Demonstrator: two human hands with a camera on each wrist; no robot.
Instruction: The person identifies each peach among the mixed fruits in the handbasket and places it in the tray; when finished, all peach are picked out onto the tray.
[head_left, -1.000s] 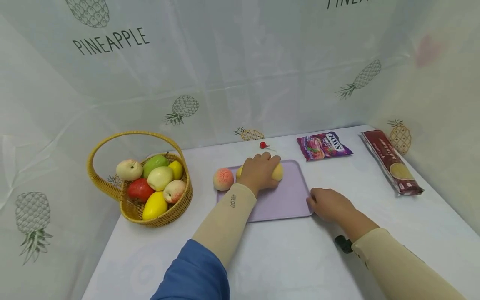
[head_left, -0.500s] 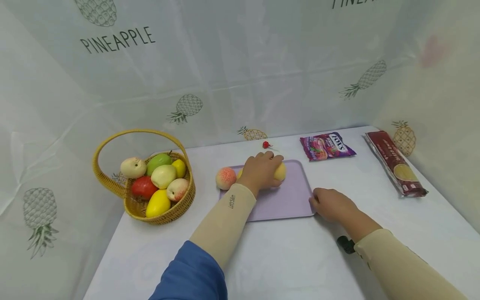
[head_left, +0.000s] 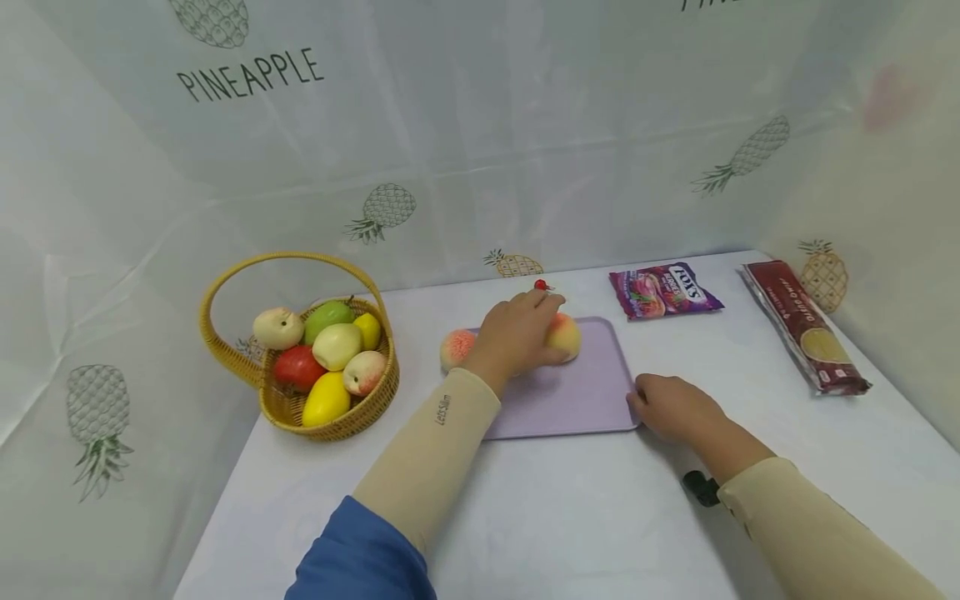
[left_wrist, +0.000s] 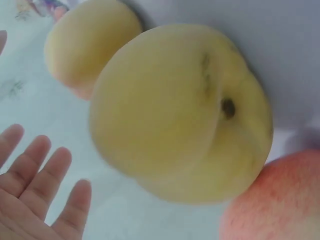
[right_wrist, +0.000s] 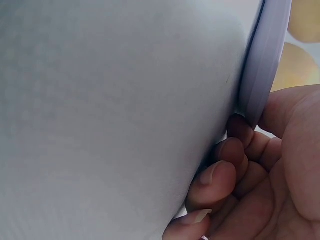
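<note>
My left hand [head_left: 517, 337] is over the lilac tray [head_left: 577, 404], fingers spread and relaxed. In the left wrist view its fingers are apart from a yellow peach [left_wrist: 165, 110]; this middle peach is mostly hidden by the hand in the head view. Just right of the hand lies another yellow-pink peach [head_left: 564, 337], and a reddish peach [head_left: 456, 348] sits at the tray's left end. With thumb over the rim and fingertip beneath, my right hand [head_left: 675, 407] pinches the tray's near right corner, as the right wrist view shows.
On the left stands a wicker basket [head_left: 382, 400] with several fruits in it. Behind the tray lies a small red cherry-like item [head_left: 540, 285]. A purple candy bag [head_left: 663, 292] and a long brown snack packet [head_left: 806, 325] lie at the right. A printed curtain closes off the back.
My left hand has loosened and drawn slightly left off the peaches, so more of the right-hand peach shows. My right hand stays at the tray corner. The head view has shifted a little.
</note>
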